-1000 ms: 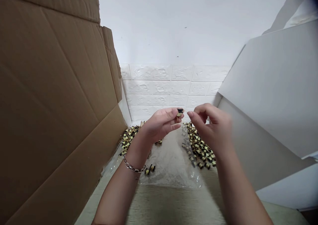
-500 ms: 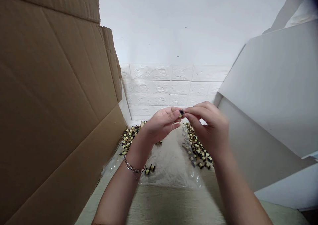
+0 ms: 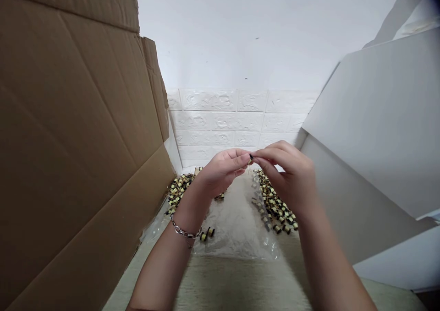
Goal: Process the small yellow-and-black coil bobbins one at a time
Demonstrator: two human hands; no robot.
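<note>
Between my two hands is a small black and yellow part (image 3: 250, 159), mostly covered by fingers. My left hand (image 3: 225, 168) pinches it between thumb and fingers from the left. The thumb and forefinger of my right hand (image 3: 287, 171) close on its right side. Below my left wrist, two similar parts (image 3: 207, 234) lie on a clear plastic bag (image 3: 237, 224). One pile of such parts (image 3: 178, 189) is partly hidden behind my left forearm, and another pile (image 3: 275, 203) lies beneath my right hand.
A tall cardboard sheet (image 3: 79, 132) walls off the left side. White panels (image 3: 374, 118) stand on the right. Behind the table (image 3: 240, 283) is a white wall with a brick pattern (image 3: 220, 121).
The small part has turned slightly between my fingers, and less of it shows. My left hand's lower fingers have curled in a little. Both hands otherwise stay in nearly the same place.
</note>
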